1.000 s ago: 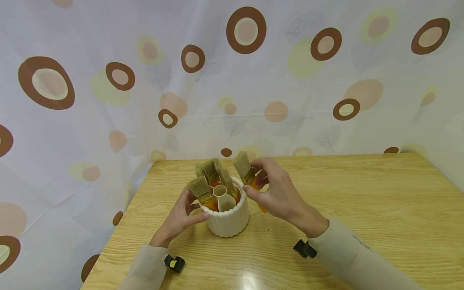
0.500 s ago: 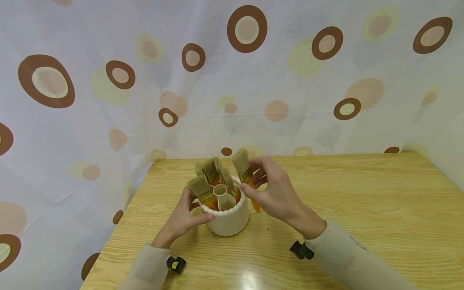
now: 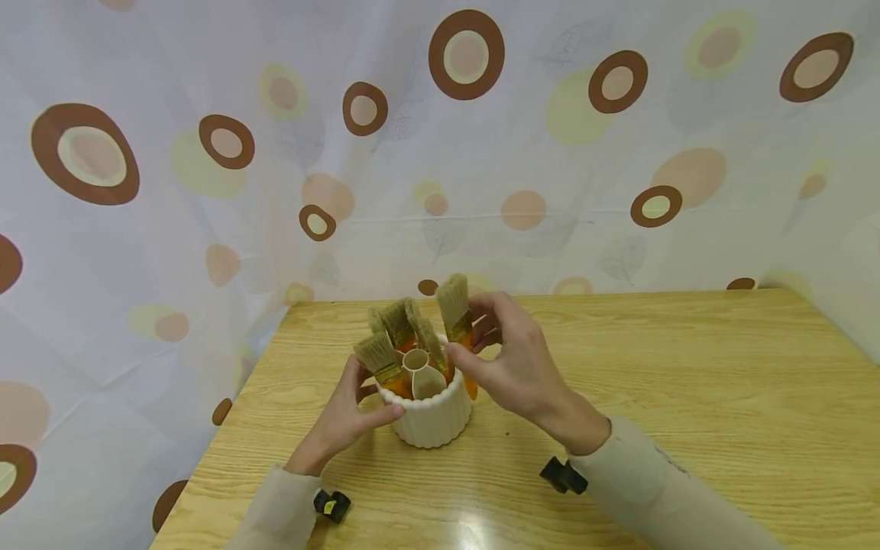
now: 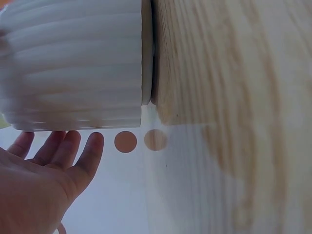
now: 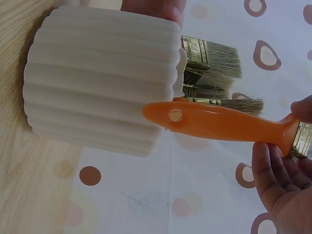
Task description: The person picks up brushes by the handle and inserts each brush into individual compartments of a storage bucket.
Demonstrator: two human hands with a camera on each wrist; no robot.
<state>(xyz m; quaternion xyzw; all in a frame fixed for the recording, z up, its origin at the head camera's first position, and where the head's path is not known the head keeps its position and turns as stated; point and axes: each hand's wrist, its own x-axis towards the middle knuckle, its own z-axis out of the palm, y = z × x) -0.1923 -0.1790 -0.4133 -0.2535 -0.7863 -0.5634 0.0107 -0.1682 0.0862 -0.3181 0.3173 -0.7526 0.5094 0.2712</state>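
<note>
A white ribbed holder with a round tube and dividers inside stands upright on the table. My left hand holds its left side, thumb at the near rim; in the left wrist view its fingertips touch the ribbed wall. Several paintbrushes stand in the holder, bristles up. At the right rim my right hand pinches another paintbrush near its metal band, bristles up. In the right wrist view this brush's orange handle is outside the holder, its end overlapping the wall. The near compartment holds no brush.
The wooden table extends far to the right. A pale curtain with brown and yellow circles hangs behind it and along its left side. Small black devices sit at both wrists.
My right hand has moved slightly left and up with its paintbrush, which now stands more upright and closer to the holder's rim. My left hand stays at the holder, its thumb slightly further right.
</note>
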